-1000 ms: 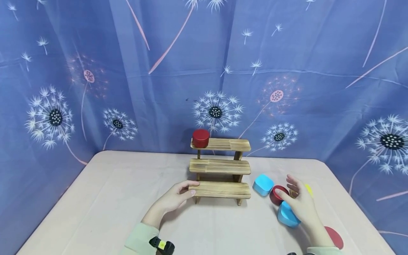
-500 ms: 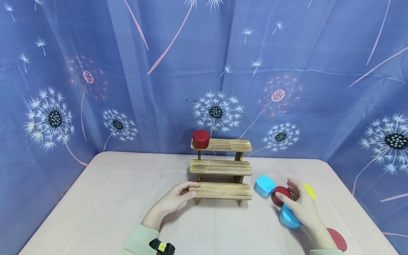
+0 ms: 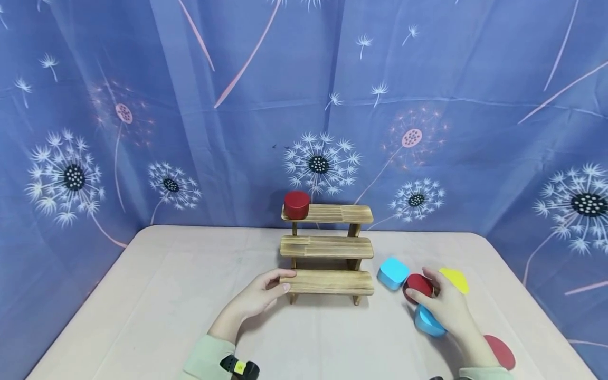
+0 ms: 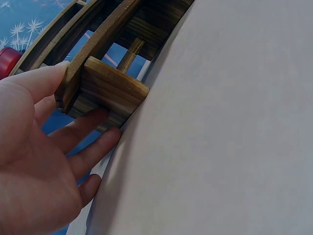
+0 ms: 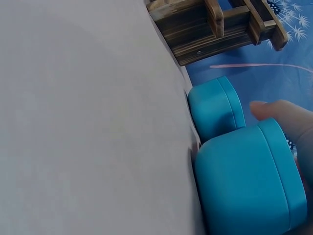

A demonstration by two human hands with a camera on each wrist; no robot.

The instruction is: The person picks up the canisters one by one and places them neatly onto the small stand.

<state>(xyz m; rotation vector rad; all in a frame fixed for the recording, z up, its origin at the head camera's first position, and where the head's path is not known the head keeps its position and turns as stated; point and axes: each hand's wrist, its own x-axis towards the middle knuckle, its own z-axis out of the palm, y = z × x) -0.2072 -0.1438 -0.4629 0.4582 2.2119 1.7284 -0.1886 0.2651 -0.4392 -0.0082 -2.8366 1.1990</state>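
Note:
A three-tier wooden shelf stand [image 3: 328, 246] stands upright on the table, with a red round tin [image 3: 296, 205] on the left end of its top tier. My left hand [image 3: 258, 295] holds the left end of the lowest tier. In the left wrist view the thumb lies at that tier's edge and the other fingers [image 4: 95, 154] reach against the side support. To the right, my right hand [image 3: 446, 303] curls its thumb and fingers around a second red round tin [image 3: 420, 286], which sits on the table. The near blue box [image 5: 247, 183] mostly hides that tin in the right wrist view.
Close to the held tin are a far light-blue rounded box [image 3: 392, 273], a near light-blue box [image 3: 429, 321] partly under the right hand, and a yellow piece [image 3: 455, 279] behind it. A red round piece [image 3: 501, 352] lies by the right forearm. A blue curtain [image 3: 237, 158] hangs behind.
My right hand has come in closer around the red tin, its thumb and fingers nearer to it. The left hand stays at the stand. The head view has shifted slightly.

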